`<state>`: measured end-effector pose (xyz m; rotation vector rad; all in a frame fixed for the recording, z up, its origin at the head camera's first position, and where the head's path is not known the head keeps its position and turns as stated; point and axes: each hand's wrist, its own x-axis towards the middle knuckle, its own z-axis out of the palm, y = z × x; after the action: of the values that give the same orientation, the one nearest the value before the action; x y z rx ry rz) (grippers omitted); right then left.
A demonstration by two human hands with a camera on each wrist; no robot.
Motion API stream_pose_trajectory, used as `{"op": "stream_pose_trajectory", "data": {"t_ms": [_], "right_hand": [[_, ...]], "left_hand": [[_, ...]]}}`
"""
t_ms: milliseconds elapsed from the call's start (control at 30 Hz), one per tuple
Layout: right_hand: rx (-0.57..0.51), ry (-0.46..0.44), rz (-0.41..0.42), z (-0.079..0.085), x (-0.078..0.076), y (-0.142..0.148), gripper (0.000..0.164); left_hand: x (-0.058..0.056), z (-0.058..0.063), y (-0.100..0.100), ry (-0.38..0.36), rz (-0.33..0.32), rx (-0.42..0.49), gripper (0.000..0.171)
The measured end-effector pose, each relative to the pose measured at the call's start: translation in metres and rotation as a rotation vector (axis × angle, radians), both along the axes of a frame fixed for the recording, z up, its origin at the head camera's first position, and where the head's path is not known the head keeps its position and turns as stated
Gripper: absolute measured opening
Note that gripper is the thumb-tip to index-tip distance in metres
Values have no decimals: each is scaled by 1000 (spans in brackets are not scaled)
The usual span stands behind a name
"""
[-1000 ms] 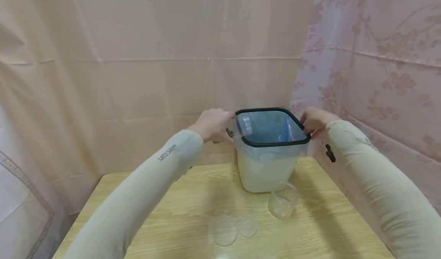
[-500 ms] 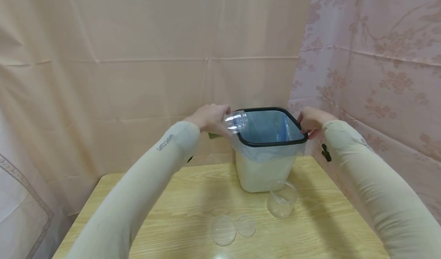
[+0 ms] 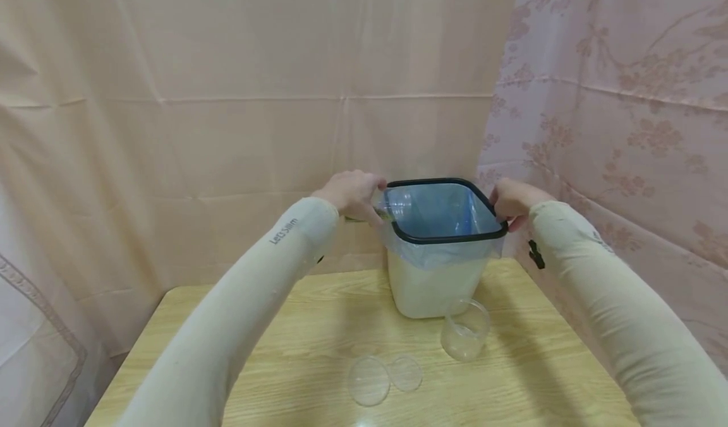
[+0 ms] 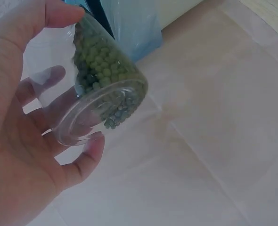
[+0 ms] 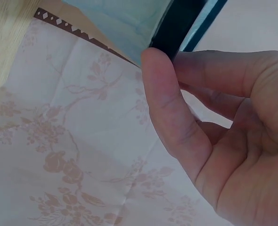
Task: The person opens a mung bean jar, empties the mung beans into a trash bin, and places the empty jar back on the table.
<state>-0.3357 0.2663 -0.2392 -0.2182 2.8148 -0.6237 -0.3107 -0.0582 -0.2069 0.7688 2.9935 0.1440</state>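
Note:
My left hand (image 3: 355, 193) grips a clear plastic jar (image 4: 99, 89) partly filled with small green balls (image 4: 101, 63). The jar lies tilted on its side, its mouth end over the left rim of a lined trash can (image 3: 435, 288). In the left wrist view its base faces the camera, and the thumb and fingers curl round its wall. On the can's right side, my right hand (image 3: 514, 199) pinches the black rim (image 5: 176, 23) between thumb and fingers. A translucent bluish bag (image 3: 438, 206) lines the can and folds over its outside. The can's bottom is hidden.
A clear cup (image 3: 466, 332) stands on the wooden table (image 3: 296, 351) just in front of the can. Two clear round lids (image 3: 370, 381) lie side by side nearer the front. Beige and floral cloths (image 3: 614, 136) hang behind and at the right.
The jar lifted and showed more of its clear wall half a second ago, and now sits lower, with green balls near the rim. My right hand has stayed on the rim.

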Motion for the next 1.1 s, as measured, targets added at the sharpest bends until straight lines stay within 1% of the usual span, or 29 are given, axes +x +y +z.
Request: {"op": "stream_pose_trajectory", "data": {"t_ms": [200,367,600,733,867,1033,1100], "right_hand": [[9,3,7,-1,0,-2,40],[4,-4,3,-1,1,-3,41],[-5,7,19,0,0,-1,42],[0,7,0,1,-1,-2,44],[5,6,-2,1,-2,-2,44],[-3,0,-5,0,-4,-3,46],[-3,-1,-3,-1,-5,-3,45]], "left_hand": [[-1,-2,3,49,-9,-48,77],[-1,-3,5,50,-15,-39,79],[0,-5,5,55,-21,-36,81],[0,-5,7,91,-46,-54,77],[-1,-6,11,152,-71,-95,69],[-2,-9,16,178,-67,-116,70],[-2,-9,16,177,-64,-116,72]]}}
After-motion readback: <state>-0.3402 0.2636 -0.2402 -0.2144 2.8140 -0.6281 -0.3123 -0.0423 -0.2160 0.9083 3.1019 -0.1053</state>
